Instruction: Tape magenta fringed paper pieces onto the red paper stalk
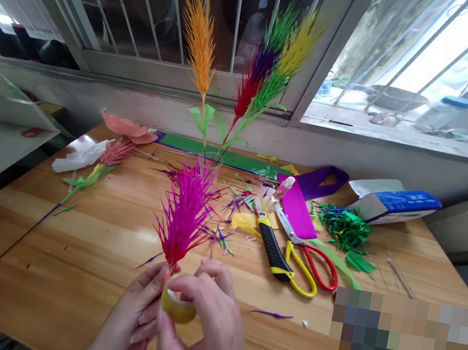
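My left hand [131,320] pinches the stem just under a magenta fringed paper plume [186,210], which stands upright over the wooden table [81,244]. My right hand [208,321] holds a small roll of yellowish tape [177,307] pressed against the same stem, right beside my left fingers. Both hands are close to the table's near edge.
A glass [211,162] with orange, red, green and yellow plumes stands at the back. A utility knife [272,247], scissors [307,259], magenta paper strip [298,210], green scraps [344,230], a blue-white box [392,204] lie right. A pink plume [102,167] lies left.
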### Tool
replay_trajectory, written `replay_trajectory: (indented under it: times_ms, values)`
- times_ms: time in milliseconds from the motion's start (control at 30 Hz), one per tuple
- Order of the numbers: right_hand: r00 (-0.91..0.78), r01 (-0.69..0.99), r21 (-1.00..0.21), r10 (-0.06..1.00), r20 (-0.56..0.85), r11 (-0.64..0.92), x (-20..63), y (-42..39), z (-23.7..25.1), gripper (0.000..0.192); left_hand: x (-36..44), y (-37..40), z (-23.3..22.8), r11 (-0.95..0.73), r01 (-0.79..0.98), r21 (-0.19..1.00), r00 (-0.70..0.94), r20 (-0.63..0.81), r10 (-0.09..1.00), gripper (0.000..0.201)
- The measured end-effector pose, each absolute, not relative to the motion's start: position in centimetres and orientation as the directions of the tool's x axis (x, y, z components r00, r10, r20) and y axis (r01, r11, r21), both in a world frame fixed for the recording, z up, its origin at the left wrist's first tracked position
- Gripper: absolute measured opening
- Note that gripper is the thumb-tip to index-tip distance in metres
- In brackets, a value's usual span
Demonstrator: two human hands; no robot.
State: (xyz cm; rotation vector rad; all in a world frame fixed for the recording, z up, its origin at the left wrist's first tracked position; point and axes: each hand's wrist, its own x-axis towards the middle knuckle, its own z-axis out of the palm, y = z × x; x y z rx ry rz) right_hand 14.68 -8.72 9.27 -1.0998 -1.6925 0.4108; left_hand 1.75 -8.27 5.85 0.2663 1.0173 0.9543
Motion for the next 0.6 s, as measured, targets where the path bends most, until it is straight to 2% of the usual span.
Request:
replay_trajectory:
  times_ms: [133, 367, 467, 600]
  values:
    - [0.073, 0.425, -0.823, 0.892, 0.446, 0.376, 16.7, -8.8, 8.5, 0.021, 3.8, -8.0, 6.5, 0.61, -0.508, 0.608, 0.096, -0.664, 0.742, 0.031]
    - [0.146, 0.378, -0.902, 0.948, 0.282, 0.21, 19.1, -9.1, 7.7, 0.012, 6.3, -7.5, 6.3, 0.649, -0.5, 0.574, 0.198, -0.653, 0.731, 0.034]
    - [0.138, 0.376, -0.916, 0.969, 0.205, 0.14, 19.9, -9.0, 7.4, 0.013, 7.0, -7.5, 6.7, 0.674, -0.497, 0.547, 0.258, -0.649, 0.716, 0.031]
    - [0.081, 0.397, -0.912, 0.986, 0.147, 0.104, 20.6, -8.9, 7.0, 0.015, 7.6, -7.6, 6.9, 0.672, -0.506, 0.54, 0.24, -0.661, 0.711, 0.028]
